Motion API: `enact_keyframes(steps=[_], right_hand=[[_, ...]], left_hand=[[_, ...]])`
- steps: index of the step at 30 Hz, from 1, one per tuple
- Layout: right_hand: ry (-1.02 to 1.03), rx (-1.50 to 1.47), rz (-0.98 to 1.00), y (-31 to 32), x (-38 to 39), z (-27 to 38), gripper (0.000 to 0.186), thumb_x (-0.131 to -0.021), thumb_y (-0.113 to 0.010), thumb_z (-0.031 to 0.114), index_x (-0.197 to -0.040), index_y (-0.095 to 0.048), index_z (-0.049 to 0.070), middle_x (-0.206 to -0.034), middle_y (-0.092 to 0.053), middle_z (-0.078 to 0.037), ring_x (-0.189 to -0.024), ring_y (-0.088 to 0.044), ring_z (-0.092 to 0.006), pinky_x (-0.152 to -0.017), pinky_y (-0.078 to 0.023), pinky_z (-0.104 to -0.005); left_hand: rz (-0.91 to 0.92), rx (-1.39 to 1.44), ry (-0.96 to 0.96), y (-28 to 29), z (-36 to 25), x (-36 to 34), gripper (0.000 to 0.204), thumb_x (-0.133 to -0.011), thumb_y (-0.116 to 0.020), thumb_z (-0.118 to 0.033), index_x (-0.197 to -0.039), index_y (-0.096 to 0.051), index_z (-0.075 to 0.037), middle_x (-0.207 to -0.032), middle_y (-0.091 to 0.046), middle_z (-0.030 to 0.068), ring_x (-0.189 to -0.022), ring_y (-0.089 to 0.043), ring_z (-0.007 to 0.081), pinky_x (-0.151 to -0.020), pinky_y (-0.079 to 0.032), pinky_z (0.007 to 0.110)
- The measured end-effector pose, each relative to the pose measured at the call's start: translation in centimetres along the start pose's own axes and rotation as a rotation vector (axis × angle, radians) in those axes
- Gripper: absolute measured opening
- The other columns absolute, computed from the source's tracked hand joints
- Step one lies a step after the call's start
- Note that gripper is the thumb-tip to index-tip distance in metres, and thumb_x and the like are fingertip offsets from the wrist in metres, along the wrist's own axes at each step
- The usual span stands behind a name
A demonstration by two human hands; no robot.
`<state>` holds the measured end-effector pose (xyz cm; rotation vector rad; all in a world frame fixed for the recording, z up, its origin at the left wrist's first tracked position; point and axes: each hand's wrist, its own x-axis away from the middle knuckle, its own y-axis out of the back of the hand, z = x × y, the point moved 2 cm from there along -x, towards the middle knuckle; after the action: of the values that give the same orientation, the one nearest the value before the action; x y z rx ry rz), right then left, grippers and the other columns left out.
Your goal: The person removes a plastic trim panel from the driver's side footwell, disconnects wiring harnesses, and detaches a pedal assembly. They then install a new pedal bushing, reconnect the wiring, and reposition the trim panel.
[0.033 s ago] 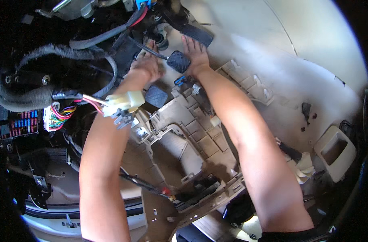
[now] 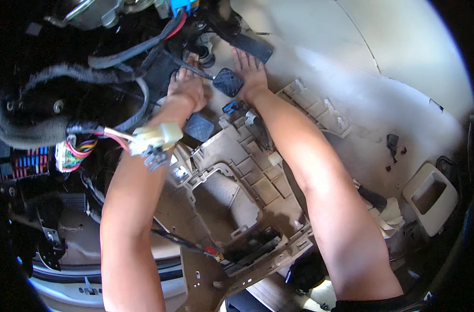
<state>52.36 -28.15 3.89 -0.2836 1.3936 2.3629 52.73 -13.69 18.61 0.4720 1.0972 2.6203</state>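
Observation:
Both my arms reach forward into a car's footwell among the pedals. My left hand lies with fingers stretched out on the far floor lining, left of the brake pedal; its fingertips are partly in shadow. Just below that hand is another square black pedal. My right hand is pressed flat against the pale lining, fingers pointing up, between the brake pedal and the long black accelerator pedal. Neither hand appears to hold anything. A pale connector on loose wires hangs over my left forearm.
Below the pedals lies a beige plastic trim panel with a rectangular opening. Wire looms and a fuse box crowd the left. A pale handle-shaped trim piece and small dark fragments are at the right.
The whole picture has shifted very slightly. My left hand's fingers look a little more spread; my right hand keeps its place on the lining.

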Motion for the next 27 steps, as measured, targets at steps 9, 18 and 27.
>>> enact_keyframes(steps=[9, 18, 27], right_hand=[[0.007, 0.090, -0.050, 0.5, 0.1, 0.0, 0.137, -0.071, -0.087, 0.038, -0.171, 0.002, 0.009, -0.175, -0.018, -0.015, -0.162, -0.018, -0.0342, -0.127, -0.026, -0.0527], [-0.037, 0.196, 0.336, 4.2, 0.9, -1.1, 0.101, -0.096, -0.067, 0.039, -0.173, -0.004, 0.020, -0.180, -0.011, 0.000, -0.161, -0.028, -0.0236, -0.129, -0.030, -0.0424], [0.253, 0.602, 0.727, 18.7, 4.8, -2.6, 0.050, -0.103, -0.056, 0.039, -0.134, -0.069, 0.001, -0.140, -0.068, -0.017, -0.129, -0.063, -0.0354, -0.107, -0.050, -0.0465]], left_hand=[[0.048, 0.059, -0.126, -1.0, 1.5, -0.1, 0.068, -0.098, -0.061, -0.043, -0.150, -0.056, 0.000, -0.169, -0.029, 0.0246, -0.154, -0.038, 0.0371, -0.126, -0.034, 0.041], [-0.097, 0.106, -0.179, 3.3, 1.7, 12.9, 0.049, -0.104, -0.058, -0.037, -0.139, -0.065, -0.003, -0.138, -0.067, 0.0231, -0.132, -0.061, 0.0402, -0.115, -0.046, 0.045], [-0.031, 0.613, -0.256, 8.7, 1.1, 21.9, 0.048, -0.102, -0.067, -0.037, -0.123, -0.071, 0.006, -0.113, -0.074, 0.0295, -0.111, -0.071, 0.0417, -0.098, -0.052, 0.045]])
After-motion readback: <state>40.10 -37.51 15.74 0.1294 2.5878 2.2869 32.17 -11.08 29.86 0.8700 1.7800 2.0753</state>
